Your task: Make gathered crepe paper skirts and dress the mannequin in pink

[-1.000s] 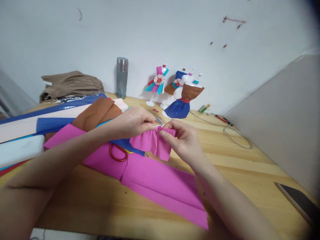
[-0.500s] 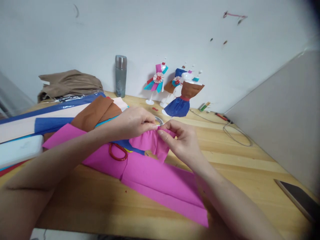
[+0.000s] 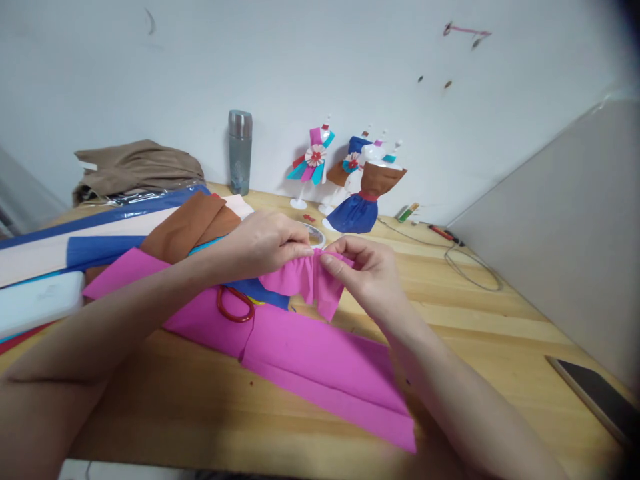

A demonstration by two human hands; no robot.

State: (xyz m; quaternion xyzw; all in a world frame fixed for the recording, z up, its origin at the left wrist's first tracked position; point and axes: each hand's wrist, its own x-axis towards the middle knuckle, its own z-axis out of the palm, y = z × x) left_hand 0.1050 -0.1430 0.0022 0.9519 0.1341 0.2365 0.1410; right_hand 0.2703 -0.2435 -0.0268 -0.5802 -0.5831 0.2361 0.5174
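Between my two hands hangs a gathered strip of pink crepe paper (image 3: pixel 300 277), its top edge bunched into small pleats. My left hand (image 3: pixel 273 243) pinches the pleated edge between thumb and fingers. Right beside it, my right hand (image 3: pixel 363 267) pinches the same edge nearer the strip's free end. A larger flat pink sheet (image 3: pixel 320 357) lies on the wooden table (image 3: pixel 200 413) below. Red-handled scissors (image 3: pixel 235 305) rest on it, their blades covered. A roll of clear tape (image 3: pixel 316 235) is partly hidden behind my left hand.
Several small dress forms in paper outfits, one in a brown top and blue skirt (image 3: pixel 353 213), stand by the wall. A grey flask (image 3: pixel 241 153), brown folded paper (image 3: pixel 187 223), a white case (image 3: pixel 40 303), a phone (image 3: pixel 595 400) and a cable (image 3: pixel 475 270) surround the work area.
My right hand's fingers have shifted slightly along the pink strip's top edge, and its free end hangs a little differently. My left hand keeps its pinch. The view has moved slightly.
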